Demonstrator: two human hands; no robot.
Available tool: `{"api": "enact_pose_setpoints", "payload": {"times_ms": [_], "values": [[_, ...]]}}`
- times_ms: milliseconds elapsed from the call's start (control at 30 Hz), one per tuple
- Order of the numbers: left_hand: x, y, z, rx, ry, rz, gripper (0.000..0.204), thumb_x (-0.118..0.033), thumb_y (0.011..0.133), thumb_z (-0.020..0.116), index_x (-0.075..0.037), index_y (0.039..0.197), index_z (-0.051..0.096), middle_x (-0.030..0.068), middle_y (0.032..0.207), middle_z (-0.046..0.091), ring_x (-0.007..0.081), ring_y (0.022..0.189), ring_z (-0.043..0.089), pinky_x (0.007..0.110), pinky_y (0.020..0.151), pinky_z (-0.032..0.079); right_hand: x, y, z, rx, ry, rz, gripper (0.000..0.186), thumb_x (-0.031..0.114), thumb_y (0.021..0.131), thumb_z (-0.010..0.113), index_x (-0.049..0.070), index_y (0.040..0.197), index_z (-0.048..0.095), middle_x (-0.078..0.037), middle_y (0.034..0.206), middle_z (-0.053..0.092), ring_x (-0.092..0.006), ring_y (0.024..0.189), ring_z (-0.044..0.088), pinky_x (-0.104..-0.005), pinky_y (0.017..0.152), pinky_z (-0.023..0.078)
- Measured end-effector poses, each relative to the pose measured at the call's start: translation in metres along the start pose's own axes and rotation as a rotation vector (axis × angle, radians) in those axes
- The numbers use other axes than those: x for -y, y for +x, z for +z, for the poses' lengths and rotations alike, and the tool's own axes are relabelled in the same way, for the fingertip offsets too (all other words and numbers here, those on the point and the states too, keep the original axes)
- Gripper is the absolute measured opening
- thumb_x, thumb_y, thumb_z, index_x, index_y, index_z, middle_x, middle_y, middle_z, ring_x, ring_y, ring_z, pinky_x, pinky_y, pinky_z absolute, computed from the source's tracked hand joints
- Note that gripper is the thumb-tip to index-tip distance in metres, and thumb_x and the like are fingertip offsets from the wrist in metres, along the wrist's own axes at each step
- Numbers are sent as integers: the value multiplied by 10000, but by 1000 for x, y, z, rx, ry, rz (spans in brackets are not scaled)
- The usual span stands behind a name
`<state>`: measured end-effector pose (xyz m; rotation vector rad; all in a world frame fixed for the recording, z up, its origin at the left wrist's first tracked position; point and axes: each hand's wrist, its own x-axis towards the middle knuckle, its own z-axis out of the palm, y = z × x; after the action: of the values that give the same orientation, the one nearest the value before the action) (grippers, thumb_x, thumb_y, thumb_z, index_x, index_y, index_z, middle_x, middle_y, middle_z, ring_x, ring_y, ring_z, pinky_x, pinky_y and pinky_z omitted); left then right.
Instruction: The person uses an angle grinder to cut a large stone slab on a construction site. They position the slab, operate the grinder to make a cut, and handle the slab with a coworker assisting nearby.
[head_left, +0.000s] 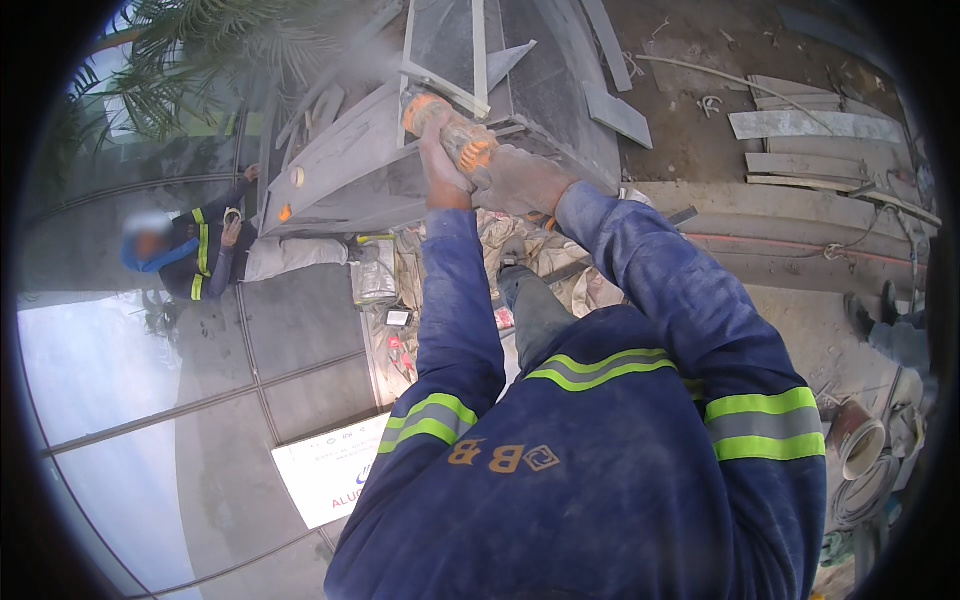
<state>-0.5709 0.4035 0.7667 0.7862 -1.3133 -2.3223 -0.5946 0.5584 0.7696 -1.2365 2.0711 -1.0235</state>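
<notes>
Both hands are on a dusty orange-and-grey power tool [430, 115], which looks like an angle grinder, at the upper middle. My left hand [445, 162] is closed round its body. My right hand [525, 178] grips it farther back; some of its fingers are hidden. The tool's front end meets a narrow pale strip [452, 90] on a large grey angular panel structure [570, 120], with haze around it. Below the structure lie crumpled dusty sacks [590, 270] around my foot.
Another person [205, 250] is at the left beside glass panels [130, 370], under palm fronds. Loose boards [800, 125], a hose [760, 250], a bucket [855, 440] and coiled cable are at right, with a person's legs [890, 330]. A white sign [310, 475] lies lower left.
</notes>
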Motion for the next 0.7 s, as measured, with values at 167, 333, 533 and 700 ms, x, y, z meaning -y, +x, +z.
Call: {"api": "enact_pose_setpoints", "payload": {"times_ms": [167,333,533,700], "values": [[-6,11,1,-9,16,64,348,-271,875,629,-19,1096,535,157,861,631,333,712,672,464,645,593,7,6,-8,12,133,158,583,472,802,706,-69,1018,684,-285,1041,671,-405,1010,675,-460,856,539],[-1,-7,4,8,-17,-12,345,-256,882,622,-4,1097,524,168,856,630,333,696,669,457,638,595,6,-12,-5,-11,91,73,590,446,781,730,-90,1020,672,-288,1051,669,-399,1016,676,-458,861,534],[14,-10,-10,16,-51,-42,460,-307,876,651,-25,1192,472,223,882,606,386,774,658,500,684,582,11,-45,-8,-49,33,56,634,421,786,727,-121,1097,620,-312,1111,631,-433,1060,649,-456,885,528],[15,-5,-14,5,-71,-66,452,-301,875,650,-35,1195,473,227,908,607,390,787,654,502,692,578,20,-50,-12,-61,-70,17,345,233,818,602,26,1073,708,-244,1095,658,-364,1050,667,-456,890,545]]}}
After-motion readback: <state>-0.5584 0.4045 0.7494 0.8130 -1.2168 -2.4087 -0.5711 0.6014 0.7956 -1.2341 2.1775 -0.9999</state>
